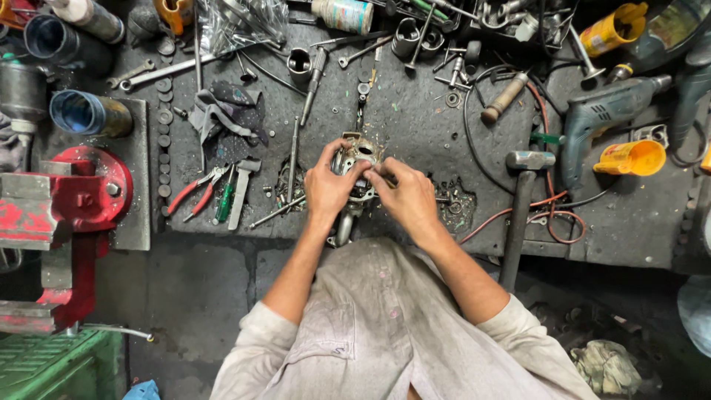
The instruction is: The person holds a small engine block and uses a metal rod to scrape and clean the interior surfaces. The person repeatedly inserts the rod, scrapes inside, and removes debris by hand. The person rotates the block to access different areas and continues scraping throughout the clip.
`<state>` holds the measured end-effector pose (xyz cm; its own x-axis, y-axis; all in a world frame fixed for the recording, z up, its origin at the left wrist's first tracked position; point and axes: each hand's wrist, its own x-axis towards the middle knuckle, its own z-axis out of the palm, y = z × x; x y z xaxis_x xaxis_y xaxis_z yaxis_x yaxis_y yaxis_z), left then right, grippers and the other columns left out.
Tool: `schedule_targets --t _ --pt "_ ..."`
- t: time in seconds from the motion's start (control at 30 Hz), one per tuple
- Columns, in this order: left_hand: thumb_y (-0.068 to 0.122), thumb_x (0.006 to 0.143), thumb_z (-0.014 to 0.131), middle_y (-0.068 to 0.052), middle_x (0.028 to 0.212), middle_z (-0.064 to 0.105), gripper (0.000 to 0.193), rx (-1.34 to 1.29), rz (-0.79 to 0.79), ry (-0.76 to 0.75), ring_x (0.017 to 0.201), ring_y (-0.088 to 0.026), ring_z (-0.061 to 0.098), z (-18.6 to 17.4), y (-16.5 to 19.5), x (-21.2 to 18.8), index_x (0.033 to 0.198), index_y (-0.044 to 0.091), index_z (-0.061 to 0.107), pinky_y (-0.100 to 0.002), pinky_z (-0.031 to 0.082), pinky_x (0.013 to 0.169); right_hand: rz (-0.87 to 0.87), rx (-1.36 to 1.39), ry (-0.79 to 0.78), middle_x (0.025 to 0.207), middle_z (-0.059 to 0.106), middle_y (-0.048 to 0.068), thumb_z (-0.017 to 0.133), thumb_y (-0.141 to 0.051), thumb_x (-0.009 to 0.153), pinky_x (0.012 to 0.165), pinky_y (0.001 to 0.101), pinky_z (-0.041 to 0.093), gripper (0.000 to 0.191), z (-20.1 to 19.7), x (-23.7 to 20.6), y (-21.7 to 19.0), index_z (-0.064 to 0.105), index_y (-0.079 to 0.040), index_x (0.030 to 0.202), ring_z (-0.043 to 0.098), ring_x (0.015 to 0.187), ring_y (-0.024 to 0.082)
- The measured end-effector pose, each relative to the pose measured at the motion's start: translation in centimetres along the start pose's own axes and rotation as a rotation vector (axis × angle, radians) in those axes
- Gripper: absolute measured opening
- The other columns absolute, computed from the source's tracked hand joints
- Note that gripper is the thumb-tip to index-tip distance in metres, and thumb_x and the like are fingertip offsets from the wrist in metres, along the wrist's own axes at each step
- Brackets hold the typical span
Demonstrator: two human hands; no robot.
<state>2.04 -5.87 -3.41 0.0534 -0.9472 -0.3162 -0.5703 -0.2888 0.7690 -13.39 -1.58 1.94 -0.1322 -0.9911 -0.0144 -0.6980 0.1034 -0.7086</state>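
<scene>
1. At the middle of the tabletop point(415, 126), both hands meet on a small metal part point(358, 164), a grey casting with a round opening on its top face.
2. The left hand point(329, 185) wraps the part from its 9 o'clock side, thumb laid across the top and fingers curled round the body.
3. The right hand point(406, 194) closes in from 3 o'clock, fingertips pinched together against the part's side; what they pinch is too small to tell.
4. A stub of the part sticks out below the left hand, towards 6 o'clock, over the tabletop's near edge.
5. At 9 o'clock from the hands lie red-handled pliers point(194, 195), a green-handled screwdriver point(224, 202) and a grey metal tool, side by side.
6. Farther out at 9 o'clock a red vise point(70, 200) is fixed at the tabletop's edge.
7. At 11 o'clock a crumpled dark rag point(226, 111) lies near a long wrench point(167, 72).
8. At 3 o'clock a hammer point(522, 200) lies with its head on the tabletop and its handle hanging past the near edge.
9. At 2 o'clock a grey-green electric drill point(607, 111) rests beside a yellow cup point(633, 158) on its side, with an orange cable looped just below.
</scene>
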Motion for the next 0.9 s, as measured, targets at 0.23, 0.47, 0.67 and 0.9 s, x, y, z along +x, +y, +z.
schedule_targets --t 0.23,0.47,0.67,0.9 --pt "0.05 0.076 0.087 -0.012 0.097 0.079 0.065 -0.163 0.353 -0.034 0.092 -0.032 0.077 -1.7 -0.4 0.6 0.129 0.022 0.063 -0.043 0.058 0.073 0.1 0.079 -0.163 0.078 0.071 0.017 0.078 -0.037 0.089 0.066 0.0448 0.054 0.032 0.0 0.2 0.7 0.071 -0.007 0.098 0.071 0.073 0.038" --pt "0.057 0.075 0.085 -0.012 0.089 0.08 0.065 -0.061 0.135 -0.032 0.086 -0.033 0.079 -0.9 -0.1 -0.2 0.129 0.027 0.063 -0.043 0.058 0.071 0.014 0.022 -0.095 0.086 0.075 0.013 0.076 -0.036 0.091 0.065 0.0441 0.053 0.03 -0.3 0.3 1.0 0.071 -0.007 0.095 0.072 0.076 0.035" --pt "0.06 0.072 0.086 -0.016 0.091 0.077 0.072 0.01 0.232 -0.038 0.085 -0.039 0.075 -1.6 -0.1 0.1 0.13 0.025 0.061 -0.047 0.056 0.069 0.034 0.033 -0.131 0.084 0.074 0.013 0.077 -0.036 0.089 0.065 0.0431 0.053 0.031 -0.5 0.1 0.8 0.07 -0.007 0.095 0.072 0.073 0.034" --pt "0.066 0.072 0.082 -0.014 0.078 0.076 0.069 0.016 0.17 0.016 0.075 -0.037 0.075 -0.4 -0.4 0.0 0.124 0.025 0.063 -0.048 0.054 0.063 0.022 0.036 -0.106 0.083 0.074 0.015 0.079 -0.036 0.088 0.065 0.0431 0.053 0.033 -0.8 0.4 1.2 0.07 -0.005 0.092 0.072 0.074 0.035"
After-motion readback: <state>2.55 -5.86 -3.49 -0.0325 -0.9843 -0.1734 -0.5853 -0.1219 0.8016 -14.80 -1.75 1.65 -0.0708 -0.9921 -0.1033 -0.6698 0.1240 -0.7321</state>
